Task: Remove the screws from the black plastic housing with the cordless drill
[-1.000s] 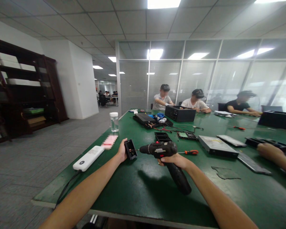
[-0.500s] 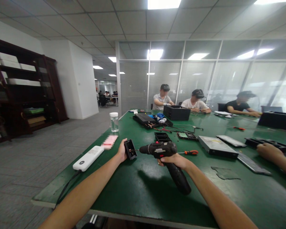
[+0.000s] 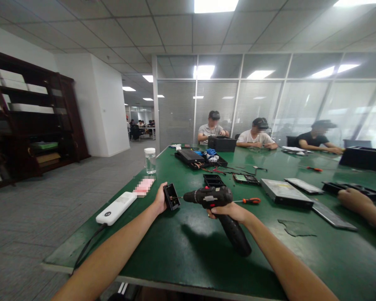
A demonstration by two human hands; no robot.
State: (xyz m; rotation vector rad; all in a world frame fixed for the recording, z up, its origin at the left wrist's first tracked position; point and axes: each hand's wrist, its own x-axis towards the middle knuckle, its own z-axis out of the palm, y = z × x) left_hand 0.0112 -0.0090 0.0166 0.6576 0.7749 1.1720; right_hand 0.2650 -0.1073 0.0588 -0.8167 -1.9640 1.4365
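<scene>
My left hand (image 3: 161, 198) grips a small black open box (image 3: 172, 202) by its left side, tilted so its hollow faces right. My right hand (image 3: 228, 210) is wrapped round a black cordless drill (image 3: 211, 195) that points left. The drill's thin bit reaches into the box's hollow; whether its tip touches anything there I cannot tell. Behind the drill lies a screwdriver (image 3: 252, 201) with an orange and black handle. A black open frame (image 3: 213, 180) rests just beyond the drill.
A white power strip (image 3: 116, 207) and a clear bottle (image 3: 150, 160) stand along the left edge. To the right lie a metal drive (image 3: 285, 193), a glass shard (image 3: 297, 228) and another person's hand (image 3: 354, 200) on a black part. Several people sit across the table.
My hands, the drill and the small box look the same. Across the table, a person has shifted the large black case to the left and turned it.
</scene>
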